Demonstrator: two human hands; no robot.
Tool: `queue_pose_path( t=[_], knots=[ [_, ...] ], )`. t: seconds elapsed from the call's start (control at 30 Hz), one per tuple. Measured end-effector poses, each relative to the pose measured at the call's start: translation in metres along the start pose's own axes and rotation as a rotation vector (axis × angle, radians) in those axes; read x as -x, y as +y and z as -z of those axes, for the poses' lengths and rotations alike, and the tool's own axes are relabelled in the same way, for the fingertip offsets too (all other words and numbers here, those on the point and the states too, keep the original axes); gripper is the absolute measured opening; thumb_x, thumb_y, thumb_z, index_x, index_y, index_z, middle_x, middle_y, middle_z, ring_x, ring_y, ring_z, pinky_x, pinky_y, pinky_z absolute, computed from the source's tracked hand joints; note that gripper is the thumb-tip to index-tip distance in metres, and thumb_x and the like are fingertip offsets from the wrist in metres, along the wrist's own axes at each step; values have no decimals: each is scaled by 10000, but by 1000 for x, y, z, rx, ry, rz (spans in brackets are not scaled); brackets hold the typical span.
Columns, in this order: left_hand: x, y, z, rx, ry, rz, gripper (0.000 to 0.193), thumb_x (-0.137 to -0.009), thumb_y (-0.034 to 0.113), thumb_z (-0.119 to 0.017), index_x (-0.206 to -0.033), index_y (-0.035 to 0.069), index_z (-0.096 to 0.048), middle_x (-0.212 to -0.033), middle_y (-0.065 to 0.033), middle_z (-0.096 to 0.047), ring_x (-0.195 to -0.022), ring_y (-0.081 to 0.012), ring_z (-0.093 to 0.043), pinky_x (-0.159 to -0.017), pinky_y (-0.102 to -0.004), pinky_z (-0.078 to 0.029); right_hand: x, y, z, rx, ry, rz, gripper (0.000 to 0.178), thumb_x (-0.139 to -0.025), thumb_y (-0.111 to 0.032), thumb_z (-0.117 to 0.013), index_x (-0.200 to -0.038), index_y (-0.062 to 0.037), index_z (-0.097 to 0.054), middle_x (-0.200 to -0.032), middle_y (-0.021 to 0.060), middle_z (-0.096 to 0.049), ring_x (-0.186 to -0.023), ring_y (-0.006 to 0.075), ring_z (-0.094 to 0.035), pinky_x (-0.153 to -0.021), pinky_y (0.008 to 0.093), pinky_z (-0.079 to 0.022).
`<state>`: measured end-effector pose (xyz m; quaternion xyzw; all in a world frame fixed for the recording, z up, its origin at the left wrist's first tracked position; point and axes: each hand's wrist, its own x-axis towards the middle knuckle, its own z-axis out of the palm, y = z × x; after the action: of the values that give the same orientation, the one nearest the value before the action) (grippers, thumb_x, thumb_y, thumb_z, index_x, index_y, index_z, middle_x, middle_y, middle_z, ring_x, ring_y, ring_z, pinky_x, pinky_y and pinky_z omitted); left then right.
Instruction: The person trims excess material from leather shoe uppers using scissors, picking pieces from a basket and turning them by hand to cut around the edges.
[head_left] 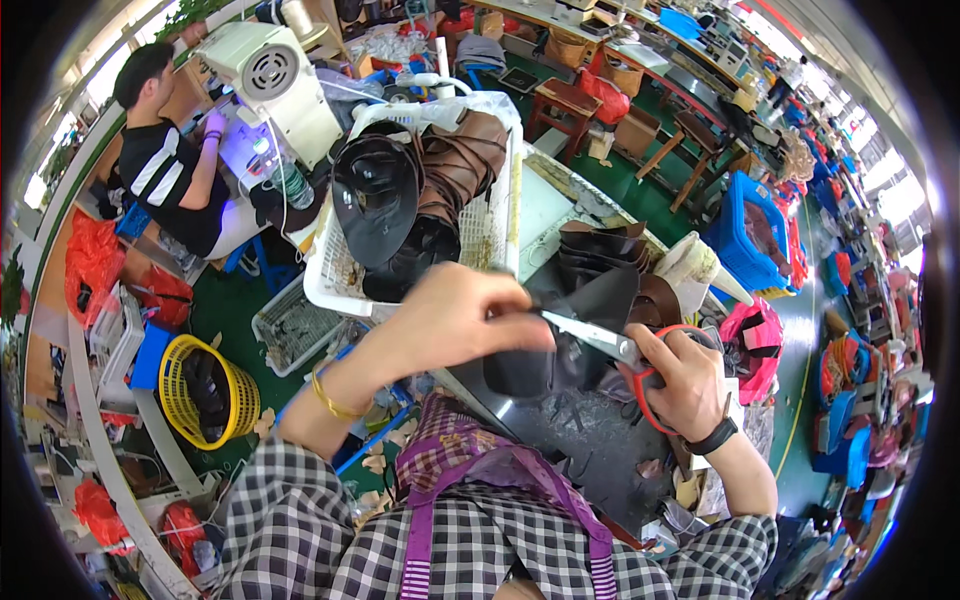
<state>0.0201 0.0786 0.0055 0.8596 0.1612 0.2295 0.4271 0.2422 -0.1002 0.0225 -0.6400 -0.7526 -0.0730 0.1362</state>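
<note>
My right hand [684,384] grips a pair of scissors [598,336] by the red handles, blades pointing left toward my left hand [465,312]. The left fingers are closed, slightly blurred, on the edge of a black leather piece [590,308] that looks like a shoe upper. The blade tips lie close to those fingers, over the leather; whether they are cutting cannot be made out. Below both hands is a dark worktable [575,430] with small black scraps on it. Behind the held piece stands a stack of dark brown leather pieces [600,243].
A white plastic basket [335,285] ahead holds black and brown leather pieces. At the left, a co-worker [170,165] sits beside a pale machine [268,70]. A yellow basket [240,390] stands at lower left, a blue crate [742,225] and pink bag [752,345] at right.
</note>
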Motion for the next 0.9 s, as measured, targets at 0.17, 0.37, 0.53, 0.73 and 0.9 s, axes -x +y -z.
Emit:
queue_pose_path(
  t=[0.17,0.37,0.53,0.73,0.9],
  knots=[
    [78,-23,-35,679,-99,155,501,-944,430,-491,-1110,-32,-590,-992,-105,-662,-869,-214,-647,-799,-360,-502,8,4,-7,-148,91,-223,400,-732,-197,-736,-1098,-127,-591,-677,107,-549,-587,306,-576,-532,391,-467],
    [42,-27,-76,1339,290,183,409,-975,257,-470,-1270,-26,-451,-1213,-111,-559,-1098,-184,-554,-945,-342,-435,7,-11,-15,-197,-10,-219,442,-663,-128,-776,-1070,-61,-618,-734,118,-587,-651,289,-597,-566,370,-466],
    [45,-3,-62,1393,294,248,341,-954,127,-489,-1257,-28,-460,-1192,-102,-572,-1061,-167,-576,-911,-328,-460,8,-6,-14,-323,55,-130,432,-659,-209,-787,-1041,-101,-617,-671,72,-528,-568,251,-563,-505,360,-457],
    [46,5,-62,1382,273,249,336,-951,118,-494,-1256,-20,-461,-1191,-101,-576,-1065,-165,-575,-910,-330,-464,7,-4,-10,-156,89,-73,446,-633,-201,-801,-1035,-120,-624,-667,46,-498,-544,214,-540,-473,334,-434],
    [45,9,-62,1410,223,269,339,-951,117,-495,-1257,-23,-455,-1200,-102,-569,-1070,-166,-572,-914,-328,-464,9,-1,-12,-147,125,-23,475,-622,-193,-805,-1056,-124,-624,-650,27,-477,-521,188,-519,-461,320,-427]
  ],
)
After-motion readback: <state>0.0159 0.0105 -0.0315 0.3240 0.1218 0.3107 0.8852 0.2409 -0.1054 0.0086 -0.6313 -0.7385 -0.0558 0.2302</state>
